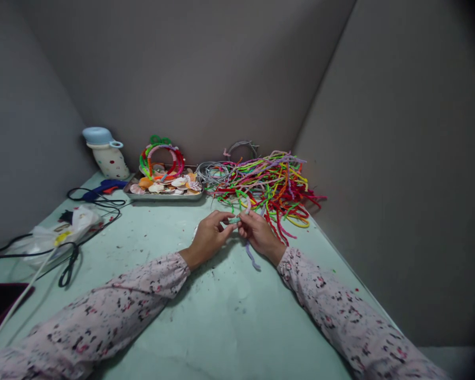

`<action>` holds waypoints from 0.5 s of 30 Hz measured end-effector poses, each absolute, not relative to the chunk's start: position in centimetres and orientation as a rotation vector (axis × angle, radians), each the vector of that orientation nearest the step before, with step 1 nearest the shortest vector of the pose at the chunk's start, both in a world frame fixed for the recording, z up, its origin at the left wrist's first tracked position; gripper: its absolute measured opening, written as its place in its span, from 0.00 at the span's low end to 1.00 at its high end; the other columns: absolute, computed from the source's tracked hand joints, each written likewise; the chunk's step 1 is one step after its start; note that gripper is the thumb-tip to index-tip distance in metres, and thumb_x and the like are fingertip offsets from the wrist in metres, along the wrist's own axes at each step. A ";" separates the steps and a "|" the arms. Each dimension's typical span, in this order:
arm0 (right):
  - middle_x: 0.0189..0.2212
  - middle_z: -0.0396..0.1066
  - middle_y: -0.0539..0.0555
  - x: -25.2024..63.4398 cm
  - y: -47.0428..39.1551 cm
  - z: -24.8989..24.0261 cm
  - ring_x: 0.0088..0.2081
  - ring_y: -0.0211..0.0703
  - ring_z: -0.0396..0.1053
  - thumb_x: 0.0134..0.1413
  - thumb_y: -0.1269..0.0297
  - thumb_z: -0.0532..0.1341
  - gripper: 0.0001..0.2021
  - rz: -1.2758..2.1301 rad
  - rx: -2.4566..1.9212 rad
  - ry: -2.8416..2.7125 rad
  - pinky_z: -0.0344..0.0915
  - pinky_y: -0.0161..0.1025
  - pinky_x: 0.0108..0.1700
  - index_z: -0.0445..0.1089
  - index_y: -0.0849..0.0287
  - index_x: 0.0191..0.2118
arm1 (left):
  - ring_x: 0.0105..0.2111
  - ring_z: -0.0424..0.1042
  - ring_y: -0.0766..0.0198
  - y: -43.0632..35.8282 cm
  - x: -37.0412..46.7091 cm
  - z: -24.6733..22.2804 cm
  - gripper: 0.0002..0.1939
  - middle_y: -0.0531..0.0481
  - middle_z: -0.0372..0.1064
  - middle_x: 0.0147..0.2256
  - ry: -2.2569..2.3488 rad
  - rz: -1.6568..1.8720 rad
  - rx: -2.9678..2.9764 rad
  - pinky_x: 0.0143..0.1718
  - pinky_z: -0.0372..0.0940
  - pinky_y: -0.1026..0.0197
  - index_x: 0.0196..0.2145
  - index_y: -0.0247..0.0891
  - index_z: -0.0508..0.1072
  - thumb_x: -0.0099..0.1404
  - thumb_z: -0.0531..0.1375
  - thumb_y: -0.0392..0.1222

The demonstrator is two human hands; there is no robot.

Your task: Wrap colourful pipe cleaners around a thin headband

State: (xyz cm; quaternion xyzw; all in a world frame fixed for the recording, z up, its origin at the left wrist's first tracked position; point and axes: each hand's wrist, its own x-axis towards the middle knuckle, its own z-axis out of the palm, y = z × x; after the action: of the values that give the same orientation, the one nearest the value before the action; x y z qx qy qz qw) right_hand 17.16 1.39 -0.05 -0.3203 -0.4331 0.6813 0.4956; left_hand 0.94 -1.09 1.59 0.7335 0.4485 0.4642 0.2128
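My left hand [212, 233] pinches a small pale green fuzzy piece [234, 220] between thumb and forefinger. From the other side, my right hand [258, 232] grips the same piece, and the fingertips of both hands nearly meet. A lilac fuzzy stem [252, 257] hangs below my right fingers, and a pale pink end sticks up above them. How these strands join is hidden by the fingers. Just beyond my hands is a heap of colourful fuzzy stems [277, 179].
A metal tray [164, 197] holds shells, with fuzzy-wrapped rings [162, 161] on them. Coiled grey wire [214, 173] lies beside it. At the left are a bottle [108, 155], black cables [69, 264] and a plastic bag [79, 219]. Grey walls enclose the table [229, 327].
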 end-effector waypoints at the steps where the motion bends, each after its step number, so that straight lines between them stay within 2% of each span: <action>1: 0.23 0.68 0.46 17.1 1.4 0.0 0.19 0.30 0.62 0.49 0.56 0.65 0.11 1.648 -0.779 -1.061 0.55 0.29 0.20 0.66 0.58 0.32 | 0.26 0.66 0.70 -1.1 1.0 1.6 0.11 0.49 0.71 0.35 1.242 1.282 2.034 0.27 0.63 0.66 0.41 0.38 0.74 0.61 0.61 0.42; 11: 0.22 0.69 0.48 17.2 1.4 0.0 0.19 0.32 0.63 0.52 0.53 0.62 0.12 1.654 -0.758 -1.060 0.54 0.30 0.19 0.69 0.57 0.35 | 0.31 0.69 0.66 -1.1 0.8 1.9 0.04 0.50 0.70 0.30 1.265 1.331 2.099 0.34 0.63 0.63 0.33 0.38 0.76 0.61 0.60 0.39; 15: 0.22 0.68 0.48 17.2 1.4 0.0 0.19 0.31 0.62 0.49 0.55 0.64 0.11 1.654 -0.782 -1.051 0.55 0.29 0.19 0.68 0.58 0.31 | 0.31 0.69 0.66 -1.0 0.8 1.8 0.04 0.50 0.69 0.30 1.264 1.320 2.116 0.34 0.63 0.63 0.33 0.37 0.75 0.61 0.61 0.38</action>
State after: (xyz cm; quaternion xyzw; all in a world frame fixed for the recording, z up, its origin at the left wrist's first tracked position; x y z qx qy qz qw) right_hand 17.15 1.36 -0.01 -0.3223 -0.4332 0.6820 0.4933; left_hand 0.79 -1.02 1.80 0.7456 0.4453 0.4650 0.1721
